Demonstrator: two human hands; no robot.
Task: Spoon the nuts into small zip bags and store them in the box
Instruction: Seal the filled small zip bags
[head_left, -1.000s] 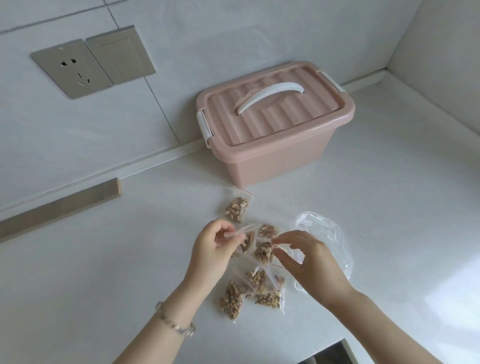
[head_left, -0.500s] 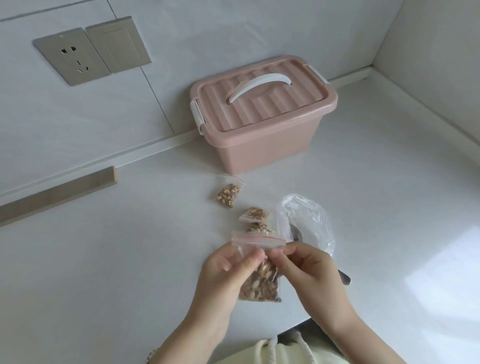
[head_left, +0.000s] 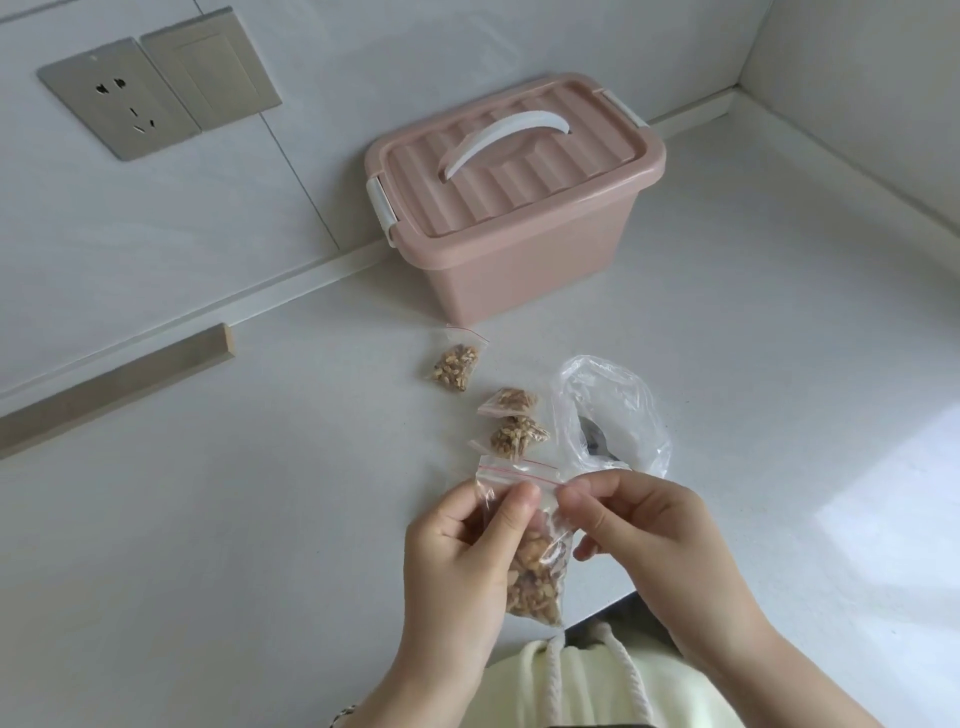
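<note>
Both hands hold up one small zip bag of nuts (head_left: 537, 577) above the counter's front edge. My left hand (head_left: 457, 551) pinches its top left and my right hand (head_left: 639, 525) pinches the red-lined zip strip at the top right. Three more filled zip bags lie on the white counter: one (head_left: 455, 366) nearer the box and two (head_left: 511, 400) (head_left: 517, 436) close together beside the large clear plastic bag (head_left: 613, 410). A metal spoon (head_left: 592, 441) lies inside that clear bag. The pink box (head_left: 519, 249) stands at the back with its lid on and white handle down.
A wall socket and switch plate (head_left: 156, 88) sit on the tiled wall at the upper left. A wooden strip (head_left: 114, 384) runs along the wall's base at the left. The counter's front edge (head_left: 597, 610) lies just under my hands, with a pale garment with cords (head_left: 587, 675) below it.
One second ago my hands were down among several bags on the counter. They have since lifted one bag toward me and hold it by its zip strip; the view has shifted closer.
</note>
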